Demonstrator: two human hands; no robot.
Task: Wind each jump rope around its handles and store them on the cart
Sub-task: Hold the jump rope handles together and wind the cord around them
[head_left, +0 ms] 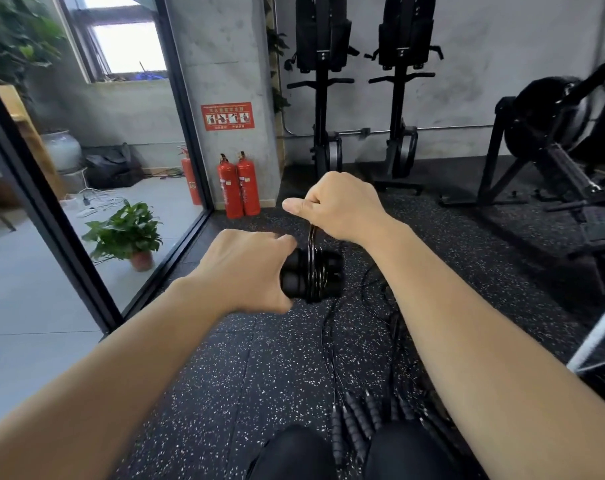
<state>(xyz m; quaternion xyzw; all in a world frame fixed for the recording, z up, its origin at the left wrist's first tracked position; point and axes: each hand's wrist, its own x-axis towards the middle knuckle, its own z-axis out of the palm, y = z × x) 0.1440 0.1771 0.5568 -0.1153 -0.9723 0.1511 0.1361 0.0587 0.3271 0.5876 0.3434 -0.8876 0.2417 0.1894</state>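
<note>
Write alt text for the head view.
A person's left hand grips a pair of black foam jump-rope handles partly wrapped in glossy black cord, which the right hand pinches just above them. More black jump ropes lie unwound on the speckled black rubber floor below; two red fire extinguishers stand by the wall.

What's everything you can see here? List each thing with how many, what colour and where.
jump-rope handles: two, black, side by side in the left grip, cord wound round them
cord: one, black, running from the handles up to the right grip
loose jump ropes: several, black, on the floor, low centre
fire extinguishers: two, red, at the foot of the pillar
sign: one, red, on the pillar
potted plant: one, green, behind the glass, left
rowing machines: two, black, upright at the back wall
exercise bike: one, black, right
floor: black, speckled white
left grip: holds the handles
right grip: pinches the cord
</note>
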